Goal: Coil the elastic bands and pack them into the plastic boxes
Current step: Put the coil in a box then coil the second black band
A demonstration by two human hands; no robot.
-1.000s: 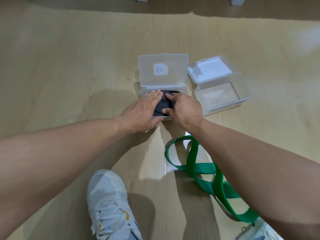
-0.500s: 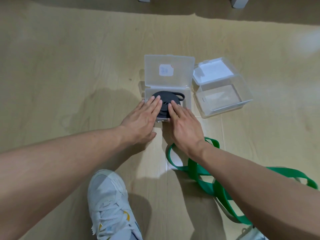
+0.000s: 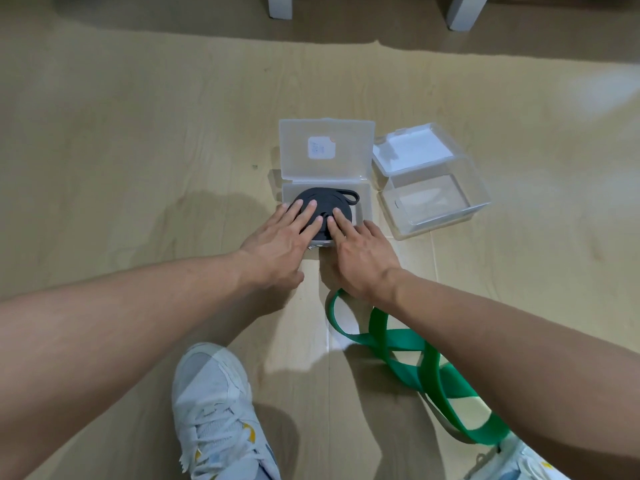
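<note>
Left hand (image 3: 277, 244) and right hand (image 3: 363, 258) press the coiled black band (image 3: 341, 199) (fingers straight, flat) inside the open plastic box (image 3: 367, 202).

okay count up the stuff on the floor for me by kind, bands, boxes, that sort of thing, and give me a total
Elastic bands: 2, the coiled black band in a box and the loose green band on the floor.
Plastic boxes: 2, the box holding the black band and the empty box, both open.
Total: 4
</note>
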